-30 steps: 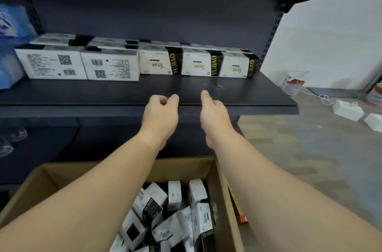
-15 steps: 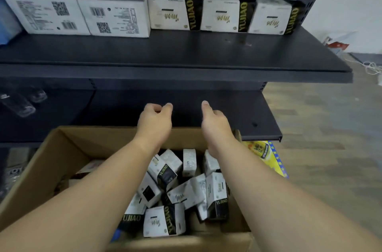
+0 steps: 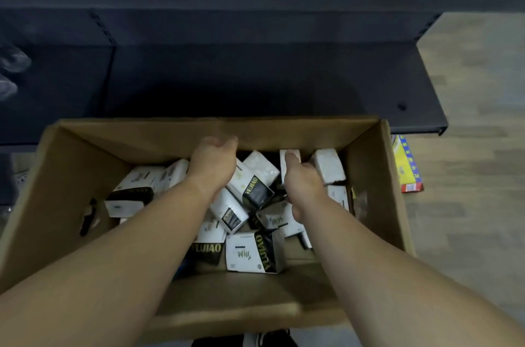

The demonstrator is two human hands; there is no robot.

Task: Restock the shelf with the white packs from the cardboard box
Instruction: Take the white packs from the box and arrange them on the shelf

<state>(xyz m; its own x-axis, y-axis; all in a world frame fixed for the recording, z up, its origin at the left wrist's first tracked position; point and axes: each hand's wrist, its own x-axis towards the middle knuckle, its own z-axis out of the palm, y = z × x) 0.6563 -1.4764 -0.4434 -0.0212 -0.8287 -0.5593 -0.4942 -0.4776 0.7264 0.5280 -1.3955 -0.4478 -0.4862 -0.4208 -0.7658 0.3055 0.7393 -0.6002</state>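
- The shelf (image 3: 255, 82) is the biggest thing here, dark and running across the whole top of the view from 9 to 3 o'clock, with a lower board sticking out toward the box.
- Wood-look floor (image 3: 477, 147) fills the 3 o'clock side.
- The box (image 3: 74, 176) sits dead center, open-topped, its far wall right up against the lower shelf board at 12 o'clock.
- Both forearms come in from 7 and 5 o'clock and reach down into the box.
- The packs (image 3: 254, 253) are piled loose inside the box, tilted every which way, white with black-and-gold ends. Most sit in the middle and toward the 2 o'clock corner, and one bigger one lies at 9 o'clock of the pile.
- Left hand (image 3: 213, 159) is over the far middle of the box at about 11 o'clock, fingers loosely curled and relaxed, nothing in it as far as I can see.
- Right hand (image 3: 301, 179) is at about 1 o'clock, reaching for an upright pack near the far wall. The fingertips seem to touch it, but they're hidden behind the hand, so I honestly can't tell if it's gripping yet.
- A yellow packet (image 3: 406, 167) lies on the floor just beside the box's right wall, at 3 o'clock.
- Something clear and blurry (image 3: 11, 73) sits on the shelf at the 9 o'clock edge, can't make it out.
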